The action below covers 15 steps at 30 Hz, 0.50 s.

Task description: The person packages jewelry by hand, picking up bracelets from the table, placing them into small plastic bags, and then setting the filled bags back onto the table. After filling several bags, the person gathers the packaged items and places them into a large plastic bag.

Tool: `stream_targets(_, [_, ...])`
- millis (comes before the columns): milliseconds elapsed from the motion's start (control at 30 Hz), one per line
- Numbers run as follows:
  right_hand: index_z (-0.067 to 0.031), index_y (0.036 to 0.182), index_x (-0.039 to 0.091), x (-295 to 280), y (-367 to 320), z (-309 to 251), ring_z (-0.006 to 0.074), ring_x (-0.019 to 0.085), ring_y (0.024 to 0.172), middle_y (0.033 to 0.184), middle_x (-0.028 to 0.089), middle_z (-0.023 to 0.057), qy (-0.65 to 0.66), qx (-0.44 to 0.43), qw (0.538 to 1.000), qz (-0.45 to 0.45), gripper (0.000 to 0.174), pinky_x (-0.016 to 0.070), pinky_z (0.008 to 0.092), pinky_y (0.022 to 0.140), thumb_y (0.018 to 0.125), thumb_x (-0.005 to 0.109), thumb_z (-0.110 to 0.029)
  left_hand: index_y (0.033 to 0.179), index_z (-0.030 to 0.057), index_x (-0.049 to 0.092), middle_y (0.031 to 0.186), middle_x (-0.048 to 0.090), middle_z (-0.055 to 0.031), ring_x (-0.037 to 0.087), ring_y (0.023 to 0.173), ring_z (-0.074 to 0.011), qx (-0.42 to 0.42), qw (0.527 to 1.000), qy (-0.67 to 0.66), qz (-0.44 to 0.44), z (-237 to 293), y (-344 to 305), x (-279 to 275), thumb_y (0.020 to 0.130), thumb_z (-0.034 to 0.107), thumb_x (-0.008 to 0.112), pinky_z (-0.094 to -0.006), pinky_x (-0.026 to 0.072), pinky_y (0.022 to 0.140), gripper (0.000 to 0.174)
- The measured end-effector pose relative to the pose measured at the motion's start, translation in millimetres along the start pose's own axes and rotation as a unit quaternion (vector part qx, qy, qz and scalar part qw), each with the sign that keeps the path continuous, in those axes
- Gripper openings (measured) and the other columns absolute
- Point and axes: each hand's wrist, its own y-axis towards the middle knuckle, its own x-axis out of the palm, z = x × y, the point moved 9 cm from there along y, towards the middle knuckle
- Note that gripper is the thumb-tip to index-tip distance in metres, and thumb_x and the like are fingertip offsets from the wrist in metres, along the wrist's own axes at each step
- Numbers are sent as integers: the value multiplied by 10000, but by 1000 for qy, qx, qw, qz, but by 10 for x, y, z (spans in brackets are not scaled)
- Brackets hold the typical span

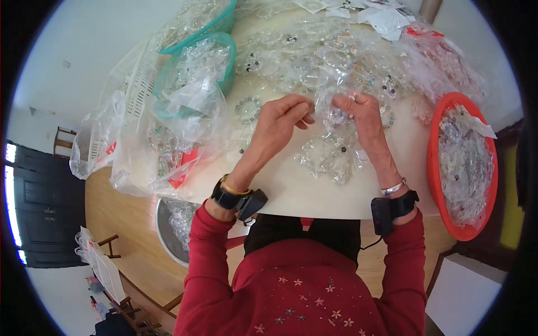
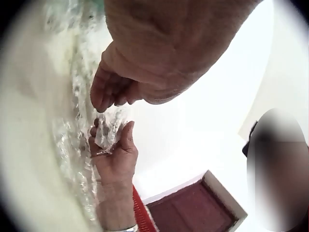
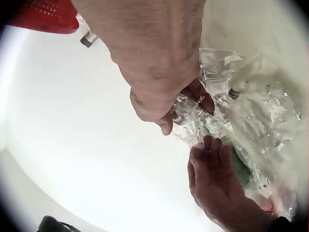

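Note:
In the head view, my right hand (image 1: 363, 115) grips a crinkled clear plastic bag (image 1: 332, 109) between thumb and fingers. Small shiny pieces show through the plastic in the right wrist view, where this bag (image 3: 186, 110) is partly covered by the fingers. My left hand (image 1: 282, 120) is at the bag's left edge, its fingers bent and thumb drawn in as it pinches the plastic. Just below the hands lies a small heap of clear bags (image 1: 330, 157) with dark beads. A beaded bracelet (image 1: 246, 110) lies left of the left hand.
Many bagged bracelets (image 1: 314, 56) spread across the back of the table (image 1: 269, 190). Teal baskets (image 1: 231, 73) and a white crate (image 1: 140, 92) stand left, a red basket (image 1: 434, 162) right. A metal basin (image 1: 162, 229) sits below the table's left edge.

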Motion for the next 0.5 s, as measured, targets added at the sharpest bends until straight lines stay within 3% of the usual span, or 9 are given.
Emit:
stream_targets(33, [3, 892, 644, -13, -8, 50, 92, 569, 718, 799, 619, 26, 24, 29, 999, 4, 246, 479, 258, 629, 847, 614, -237, 962, -57, 584, 930, 631, -127, 622, 804, -236, 39, 996, 81, 10, 101, -90, -42, 877, 94, 528, -318, 504, 720, 181])
stream_targets(67, [3, 892, 644, -14, -11, 66, 92, 569, 718, 799, 619, 26, 27, 32, 999, 5, 246, 479, 258, 629, 847, 614, -237, 962, -57, 584, 930, 631, -127, 622, 804, -236, 34, 996, 83, 9, 125, -199, -94, 877, 94, 528, -318, 504, 720, 181])
stream_targets(100, [5, 899, 644, -45, 2, 57, 99, 575, 713, 800, 621, 37, 60, 24, 998, 22, 252, 487, 263, 613, 849, 611, -240, 1008, -51, 567, 985, 610, -162, 604, 861, -284, 125, 955, 269, 29, 333, -344, -146, 858, 104, 547, -345, 489, 761, 217])
stream_targets(133, [6, 907, 645, -81, 20, 41, 106, 582, 708, 802, 623, 49, 93, 15, 995, 40, 259, 495, 267, 596, 852, 609, -244, 1054, -46, 550, 1040, 589, -197, 586, 918, -333, 213, 870, 442, 46, 504, -497, -126, 838, 115, 566, -373, 475, 801, 270])
stream_targets(167, [8, 915, 645, -122, 30, 23, 113, 588, 703, 803, 625, 60, 125, 5, 990, 58, 265, 503, 271, 579, 854, 606, -247, 1054, -46, 550, 1040, 589, -197, 586, 918, -333, 213, 870, 444, 44, 482, -583, -186, 838, 115, 566, -373, 475, 801, 270])
stream_targets(267, [6, 947, 643, -124, 29, 15, 111, 590, 709, 814, 631, 57, 146, 7, 988, 46, 280, 502, 265, 583, 859, 600, -257, 1101, -23, 487, 1144, 504, -230, 531, 973, -385, 173, 785, 594, 27, 272, -751, -270, 774, 116, 607, -421, 456, 809, 375])
stream_targets(300, [5, 963, 642, -91, 32, 18, 109, 591, 713, 820, 635, 56, 156, 9, 987, 36, 288, 501, 261, 585, 862, 597, -262, 1101, -23, 487, 1144, 504, -230, 531, 973, -385, 169, 785, 596, 29, 240, -773, -303, 774, 116, 607, -421, 456, 809, 375])
stream_targets(400, [6, 989, 634, -103, 48, 28, 106, 592, 722, 848, 640, 48, 139, -14, 989, 45, 297, 506, 262, 600, 864, 594, -260, 1144, -21, 462, 1212, 456, -234, 517, 1020, -383, 24, 843, 535, 42, -4, -792, -619, 762, 153, 630, -410, 444, 838, 452])
stream_targets(500, [7, 1009, 629, -42, 32, 27, 101, 592, 736, 876, 644, 41, 128, -15, 991, 40, 295, 508, 262, 630, 859, 598, -245, 1142, -26, 473, 1193, 475, -229, 508, 1034, -388, 26, 872, 487, 52, 4, -769, -694, 758, 162, 633, -408, 439, 854, 457])
